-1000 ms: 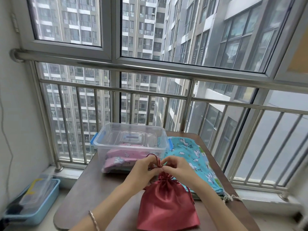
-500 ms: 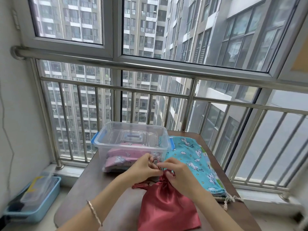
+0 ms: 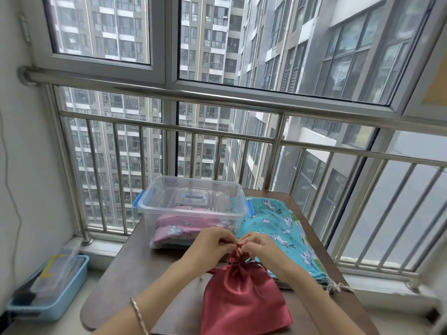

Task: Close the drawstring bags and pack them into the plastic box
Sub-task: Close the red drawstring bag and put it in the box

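Centrally: left hand [image 3: 212, 243] and right hand [image 3: 261, 247], fingertips close together, each pinching the red drawstring [image 3: 239, 246] just above the gathered neck of the red satin bag [image 3: 242, 298]. Neck: puckered tight; whether a knot has formed cannot be told. Bag body: flat on the brown table [image 3: 135, 274], near edge, mouth pointing far.

Step in hand, by judgement: tying off the cord. To do it well, pull both ends evenly, hold tension close to the neck so the gathers do not slacken, and seat the knot snug.

Beyond, far left of the hands: clear plastic box [image 3: 188, 212], a pink unicorn-print bag [image 3: 179, 228] inside. Right of the box: turquoise unicorn-print bags [image 3: 273, 221], stacked flat, not yet packed
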Demonstrator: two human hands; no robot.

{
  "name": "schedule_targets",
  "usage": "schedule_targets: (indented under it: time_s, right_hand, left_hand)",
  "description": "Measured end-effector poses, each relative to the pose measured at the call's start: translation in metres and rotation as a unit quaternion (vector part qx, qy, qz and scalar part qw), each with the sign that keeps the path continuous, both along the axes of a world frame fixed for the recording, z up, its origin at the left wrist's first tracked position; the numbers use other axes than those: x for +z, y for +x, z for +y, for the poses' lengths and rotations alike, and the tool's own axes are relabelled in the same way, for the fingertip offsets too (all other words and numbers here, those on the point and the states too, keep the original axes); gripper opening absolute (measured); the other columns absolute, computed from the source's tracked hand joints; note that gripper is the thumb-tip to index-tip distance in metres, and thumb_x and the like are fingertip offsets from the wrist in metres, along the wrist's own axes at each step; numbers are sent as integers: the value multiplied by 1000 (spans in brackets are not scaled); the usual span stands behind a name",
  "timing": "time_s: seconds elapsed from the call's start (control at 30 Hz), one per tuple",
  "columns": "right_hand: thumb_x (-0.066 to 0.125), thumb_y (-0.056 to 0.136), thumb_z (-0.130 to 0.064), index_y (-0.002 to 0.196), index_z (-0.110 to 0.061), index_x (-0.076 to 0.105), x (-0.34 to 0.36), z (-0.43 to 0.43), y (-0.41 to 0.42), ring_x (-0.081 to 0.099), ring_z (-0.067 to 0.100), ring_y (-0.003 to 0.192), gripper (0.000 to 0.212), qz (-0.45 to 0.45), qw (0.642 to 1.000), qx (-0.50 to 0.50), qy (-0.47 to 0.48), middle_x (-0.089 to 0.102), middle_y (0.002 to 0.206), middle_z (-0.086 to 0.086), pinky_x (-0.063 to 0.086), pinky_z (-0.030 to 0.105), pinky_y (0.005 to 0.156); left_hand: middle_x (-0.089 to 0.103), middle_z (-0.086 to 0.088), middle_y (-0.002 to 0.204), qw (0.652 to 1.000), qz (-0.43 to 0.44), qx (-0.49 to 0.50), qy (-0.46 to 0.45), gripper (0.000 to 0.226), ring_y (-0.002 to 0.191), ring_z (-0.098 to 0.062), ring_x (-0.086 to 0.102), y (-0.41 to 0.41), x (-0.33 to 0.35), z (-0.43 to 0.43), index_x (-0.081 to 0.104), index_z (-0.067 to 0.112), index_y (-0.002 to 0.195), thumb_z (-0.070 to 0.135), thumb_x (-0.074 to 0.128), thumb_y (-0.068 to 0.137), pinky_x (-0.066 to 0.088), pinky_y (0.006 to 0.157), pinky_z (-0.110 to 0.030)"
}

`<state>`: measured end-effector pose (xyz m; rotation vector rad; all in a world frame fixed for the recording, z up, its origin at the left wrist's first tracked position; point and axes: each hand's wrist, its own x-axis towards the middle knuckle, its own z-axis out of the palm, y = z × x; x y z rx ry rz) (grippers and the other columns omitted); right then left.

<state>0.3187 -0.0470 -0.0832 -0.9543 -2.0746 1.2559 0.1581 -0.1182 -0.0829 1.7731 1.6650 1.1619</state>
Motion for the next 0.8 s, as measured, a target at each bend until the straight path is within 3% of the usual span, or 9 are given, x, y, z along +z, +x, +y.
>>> schedule_targets:
  time_s: [0.07,0.13,0.27,0.37,0.5,0.6,0.73,0.8]
  right_hand:
    - [59,59,-14,58,-13,70,0,1,1,55,1,62,11,13,999,6,-37,62,81,2,45,18,63]
    - [60,59,-14,64,-13,75,-3,3,2,61,10,71,16,2,999,22,-24,67,78,6,50,29,72]
    - [56,70,-9,73,-28,75,-5,3,1,60,9,64,27,-17,998,6,56,71,69,3,51,30,67]
    - [61,76,-10,91,-36,59,-7,3,1,57,12,61,31,1,995,-14,101,69,76,13,48,34,62]
    - [71,77,-14,78,-31,49,-10,2,1,54,11,56,28,33,990,-13,136,66,77,11,46,33,56]
    - [74,78,-15,72,-25,53,-12,4,-1,50,5,55,25,35,988,-6,152,60,67,-4,41,21,55]
    - [72,77,-24,73,-26,69,-9,6,0,62,6,74,5,31,988,-9,154,66,85,-9,46,19,67]
    - [70,77,-39,71,-28,74,-5,4,0,63,7,84,13,27,990,-10,135,66,92,-9,50,24,72]
  left_hand:
    - [69,7,71,1000,0,-1,-7,13,65,-5,64,2,-2,0,73,18,83,10,64,85,56,71,-27]
    - [61,10,59,998,-54,-12,-43,17,55,-5,56,3,-5,2,69,22,77,12,59,88,53,63,-32]
    - [61,8,67,994,-82,-9,-67,13,66,-8,56,-2,-10,7,67,17,78,22,56,84,54,71,-36]
    - [58,7,66,988,-117,-32,-95,16,64,-9,52,-3,-11,8,63,20,73,18,55,87,44,64,-28]
    - [54,5,66,975,-189,-33,-109,21,65,-8,49,0,-11,10,61,17,74,7,55,91,41,66,-19]
    - [55,4,67,971,-209,-33,-110,22,69,-9,50,-3,-9,12,63,17,74,6,55,91,41,75,-22]
    - [57,1,71,973,-194,-34,-118,17,74,-13,51,-6,-7,13,65,17,77,12,58,91,41,76,-25]
    - [58,0,73,976,-177,-29,-120,14,74,-12,52,-8,-6,14,66,16,78,16,59,91,42,75,-24]
